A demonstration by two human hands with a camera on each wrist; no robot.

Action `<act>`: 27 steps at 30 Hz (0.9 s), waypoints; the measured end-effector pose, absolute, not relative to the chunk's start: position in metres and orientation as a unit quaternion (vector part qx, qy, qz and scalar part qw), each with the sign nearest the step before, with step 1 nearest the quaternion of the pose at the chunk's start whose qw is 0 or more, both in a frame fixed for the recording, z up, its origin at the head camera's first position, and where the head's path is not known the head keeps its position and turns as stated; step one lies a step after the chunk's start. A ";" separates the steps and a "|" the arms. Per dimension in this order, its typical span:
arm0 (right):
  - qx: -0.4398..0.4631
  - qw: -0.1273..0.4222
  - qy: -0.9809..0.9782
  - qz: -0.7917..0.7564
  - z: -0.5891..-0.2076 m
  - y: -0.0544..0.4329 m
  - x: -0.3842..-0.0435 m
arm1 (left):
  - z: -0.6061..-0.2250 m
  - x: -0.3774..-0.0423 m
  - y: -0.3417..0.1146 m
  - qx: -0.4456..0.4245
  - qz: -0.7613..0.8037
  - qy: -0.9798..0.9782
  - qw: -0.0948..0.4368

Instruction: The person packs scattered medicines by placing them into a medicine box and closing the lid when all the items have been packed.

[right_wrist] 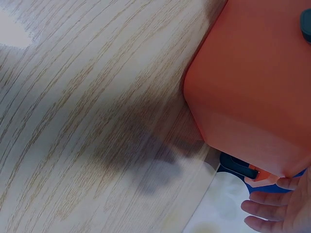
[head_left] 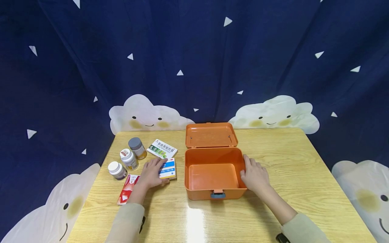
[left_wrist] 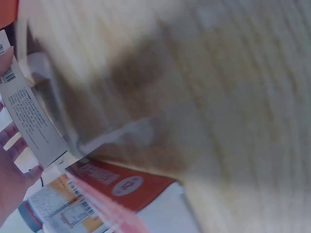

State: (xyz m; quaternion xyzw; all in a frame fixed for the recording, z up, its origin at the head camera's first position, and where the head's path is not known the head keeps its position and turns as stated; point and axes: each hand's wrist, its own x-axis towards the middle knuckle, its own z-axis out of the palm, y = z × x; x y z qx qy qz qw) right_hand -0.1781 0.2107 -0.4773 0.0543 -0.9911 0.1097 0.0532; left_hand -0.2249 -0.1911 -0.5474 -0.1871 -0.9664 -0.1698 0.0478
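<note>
My left hand (head_left: pixel 153 172) grips a blue-and-white medicine box (head_left: pixel 168 169) on the table, left of the orange case. Seen from the left wrist, the thumb lies on the printed side of this medicine box (left_wrist: pixel 31 116), and the fingers reach behind it. An orange storage case (head_left: pixel 214 194) stands with its lid (head_left: pixel 211 135) tipped back and its inside bare. On its right rim rests my right hand (head_left: pixel 256 173). The right wrist view shows its fingers (right_wrist: pixel 265 211) loosely extended beside the case wall.
Left of my left hand stand a grey-capped bottle (head_left: pixel 137 148) and white-capped bottles (head_left: pixel 129 159) (head_left: pixel 117 170). A red-and-white box (head_left: pixel 127 190) lies by the left forearm. Behind the left hand is a white-and-green medicine box (head_left: pixel 162 149). A dark blue curtain (head_left: pixel 194 60) hangs behind the table.
</note>
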 end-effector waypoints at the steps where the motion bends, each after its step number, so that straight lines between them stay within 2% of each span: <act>1: 0.055 0.054 -0.991 0.110 -0.477 0.211 -0.178 | -0.545 -0.226 -0.191 -0.190 -0.170 -0.965 0.058; 12: 0.051 0.050 -0.991 0.111 -0.478 0.211 -0.178 | -0.516 -0.229 -0.187 -0.173 -0.169 -0.969 0.054; 27: 0.054 0.057 -0.991 0.108 -0.478 0.211 -0.178 | -0.477 -0.228 -0.171 -0.165 -0.169 -0.967 0.096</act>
